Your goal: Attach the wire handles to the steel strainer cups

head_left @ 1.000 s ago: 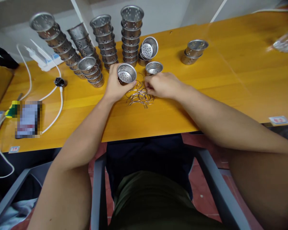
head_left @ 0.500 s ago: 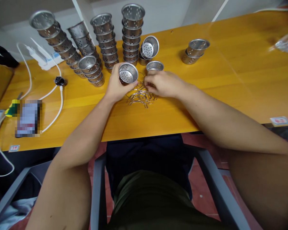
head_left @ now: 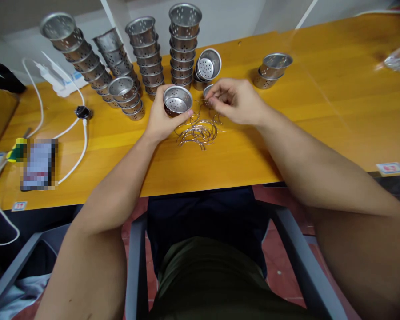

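Note:
My left hand (head_left: 162, 111) is wrapped round a perforated metal cup (head_left: 178, 100), its open mouth tilted up towards me. To its right, my right hand (head_left: 235, 101) is raised with thumb and forefinger pinched together; anything between the fingertips is too small to make out. Behind those fingers stands another metal cup (head_left: 207, 90), mostly hidden by the hand. A loose pile of thin curved wires (head_left: 198, 133) lies on the table just below and between both hands.
Tall stacks of perforated cups (head_left: 147, 58) line the back, with a shorter stack (head_left: 126, 98) in front. One cup (head_left: 209, 65) lies tipped nearby, and two nested cups (head_left: 272, 70) stand right. Left are a phone (head_left: 39, 164), white cables (head_left: 86, 146) and a power strip (head_left: 63, 84).
My right hand has lifted from the edge of the wire pile and moved up and slightly right, now covering more of the cup behind it. My left hand keeps its cup nearly still.

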Motion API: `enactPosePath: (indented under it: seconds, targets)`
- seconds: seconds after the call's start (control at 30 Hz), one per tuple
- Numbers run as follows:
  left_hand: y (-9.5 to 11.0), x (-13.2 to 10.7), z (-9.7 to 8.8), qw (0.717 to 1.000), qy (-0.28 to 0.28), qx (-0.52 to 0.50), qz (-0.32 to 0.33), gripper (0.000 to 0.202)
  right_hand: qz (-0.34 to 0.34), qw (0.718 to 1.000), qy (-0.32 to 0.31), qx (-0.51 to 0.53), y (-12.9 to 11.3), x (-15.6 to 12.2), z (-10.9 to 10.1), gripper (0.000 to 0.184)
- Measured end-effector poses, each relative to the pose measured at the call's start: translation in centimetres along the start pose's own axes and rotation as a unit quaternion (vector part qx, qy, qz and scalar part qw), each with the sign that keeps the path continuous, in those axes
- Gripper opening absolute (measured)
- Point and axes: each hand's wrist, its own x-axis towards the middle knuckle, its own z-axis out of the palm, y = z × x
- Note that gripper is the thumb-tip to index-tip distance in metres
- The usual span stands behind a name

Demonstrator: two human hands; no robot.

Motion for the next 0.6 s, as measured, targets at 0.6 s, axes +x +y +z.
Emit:
enactPosePath:
  seconds: [0.6]
  targets:
    - [4.2,-0.2,1.0,0.998,-0.070,0.006,-0.010,0.126,0.111,0.976,-0.016,-0.189,-4.6,0.7,3.4,0.075]
